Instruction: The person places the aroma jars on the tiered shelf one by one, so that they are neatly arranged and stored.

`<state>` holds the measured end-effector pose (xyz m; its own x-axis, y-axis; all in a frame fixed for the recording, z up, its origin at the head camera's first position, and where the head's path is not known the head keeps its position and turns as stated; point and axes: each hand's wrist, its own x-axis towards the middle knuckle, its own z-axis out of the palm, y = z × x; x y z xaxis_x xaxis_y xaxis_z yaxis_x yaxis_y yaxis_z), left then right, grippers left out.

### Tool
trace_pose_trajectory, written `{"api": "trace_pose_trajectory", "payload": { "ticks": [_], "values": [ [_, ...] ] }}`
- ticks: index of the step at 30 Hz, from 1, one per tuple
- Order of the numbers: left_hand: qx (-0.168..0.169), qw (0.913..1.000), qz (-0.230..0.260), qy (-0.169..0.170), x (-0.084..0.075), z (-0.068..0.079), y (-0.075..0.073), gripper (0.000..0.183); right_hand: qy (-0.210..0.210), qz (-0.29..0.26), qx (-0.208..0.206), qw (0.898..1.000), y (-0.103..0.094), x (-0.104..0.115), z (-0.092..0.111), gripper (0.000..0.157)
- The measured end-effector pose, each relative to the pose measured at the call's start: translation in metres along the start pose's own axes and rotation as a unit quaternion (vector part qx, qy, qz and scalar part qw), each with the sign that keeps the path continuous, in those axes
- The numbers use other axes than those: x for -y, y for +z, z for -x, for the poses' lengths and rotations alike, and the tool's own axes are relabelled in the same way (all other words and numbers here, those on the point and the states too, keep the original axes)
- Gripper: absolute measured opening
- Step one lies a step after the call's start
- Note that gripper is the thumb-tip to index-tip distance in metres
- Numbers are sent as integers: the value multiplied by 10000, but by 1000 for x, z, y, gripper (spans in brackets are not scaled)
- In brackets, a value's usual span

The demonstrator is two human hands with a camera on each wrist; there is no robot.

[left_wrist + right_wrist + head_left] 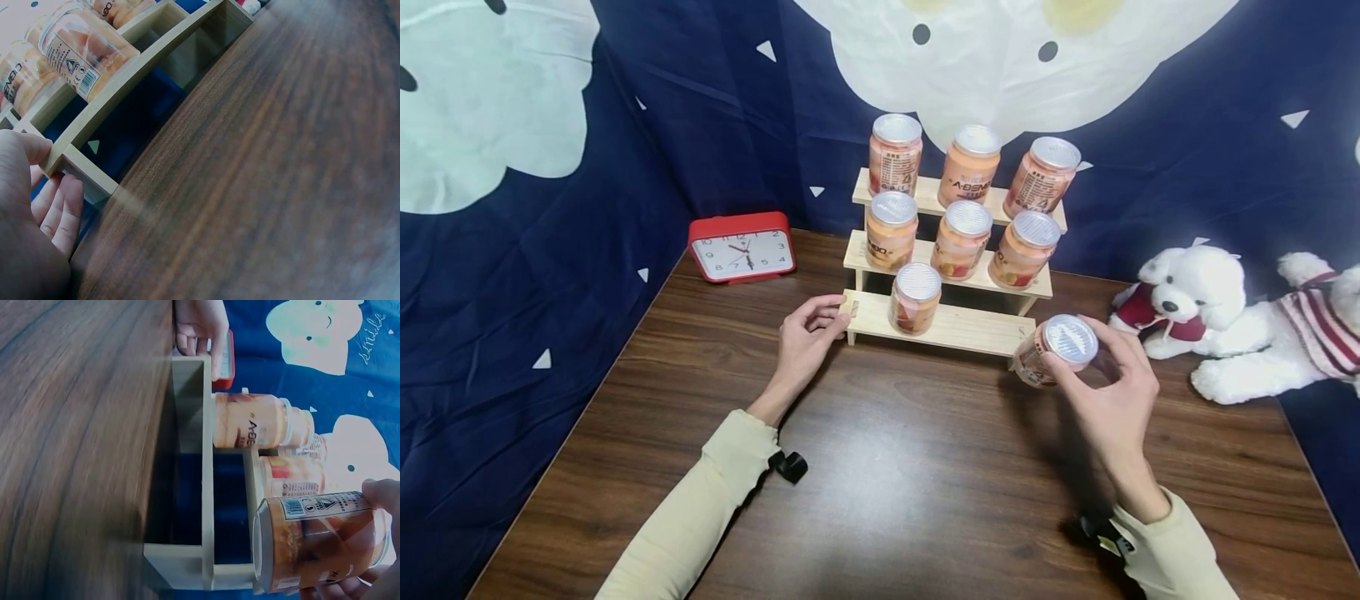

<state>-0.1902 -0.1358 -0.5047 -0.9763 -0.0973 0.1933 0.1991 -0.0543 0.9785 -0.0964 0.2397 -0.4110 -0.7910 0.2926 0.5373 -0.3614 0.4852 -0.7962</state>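
My right hand [1116,396] grips an orange-labelled can [1037,362] with a silver lid, fingers and thumb around its upper part. In the head view this can overlaps the right end of the lowest step of a three-step wooden display rack [977,329]; the right wrist view shows the can [325,540] close beside the rack's end. My left hand [812,333] holds the left end of that lowest step, its thumb [37,149] on top and the other fingers below the plank. One similar can [915,300] stands upright on this step, left of its middle.
Three cans stand on the middle step, one of them a can [961,242] at its centre, and three on the top step, including a can [895,158] at left. A red alarm clock [742,247] stands left; white plush dogs [1195,292] lie right. Behind hangs a blue curtain [715,100].
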Motion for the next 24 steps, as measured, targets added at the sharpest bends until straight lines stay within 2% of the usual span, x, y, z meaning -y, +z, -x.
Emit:
{"api": "trace_pose_trajectory", "payload": {
  "ticks": [9,19,24],
  "values": [
    [-1,10000,20,15,-1,1,1,30,-94,66,340,9994,22,2,2,61],
    [-21,10000,30,-31,-2,1,1,30,8,175,413,9990,47,-2,1,60],
    [-15,10000,16,1,-2,1,1,30,83,33,506,9987,55,-2,1,61]
  ]
}}
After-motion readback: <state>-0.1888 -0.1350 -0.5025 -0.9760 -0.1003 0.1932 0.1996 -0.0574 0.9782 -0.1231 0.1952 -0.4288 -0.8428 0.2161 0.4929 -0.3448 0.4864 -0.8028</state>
